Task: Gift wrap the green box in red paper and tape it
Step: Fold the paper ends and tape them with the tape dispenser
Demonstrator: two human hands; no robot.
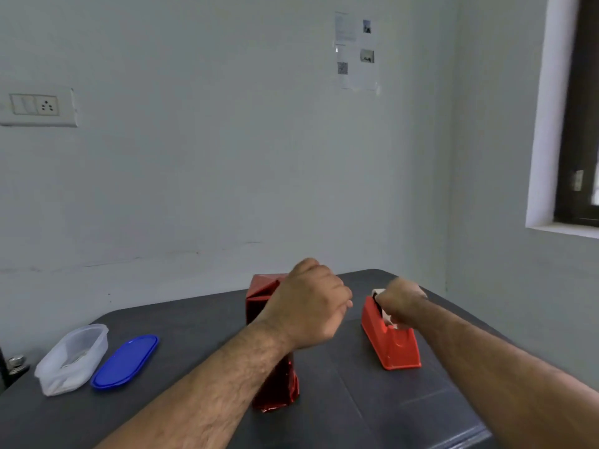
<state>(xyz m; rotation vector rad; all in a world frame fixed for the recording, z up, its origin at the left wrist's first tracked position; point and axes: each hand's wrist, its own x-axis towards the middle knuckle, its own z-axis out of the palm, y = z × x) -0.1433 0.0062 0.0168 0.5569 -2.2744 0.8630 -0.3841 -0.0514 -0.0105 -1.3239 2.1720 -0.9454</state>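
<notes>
Left hand (311,306) clasps wrapped box (275,384); right hand (400,299) fingers curl on dispenser (392,338).

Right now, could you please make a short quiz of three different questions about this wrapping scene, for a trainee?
1. True or false: the blue lid sits on the clear container.
2. Which hand is at the red tape dispenser? A) left hand B) right hand
3. Fill in: the wrapped box stands upright on the dark ____.

Key:
1. False; the lid lies beside the container, on its right.
2. B; the right hand is at the dispenser, while the left hand is on the box.
3. table
</notes>
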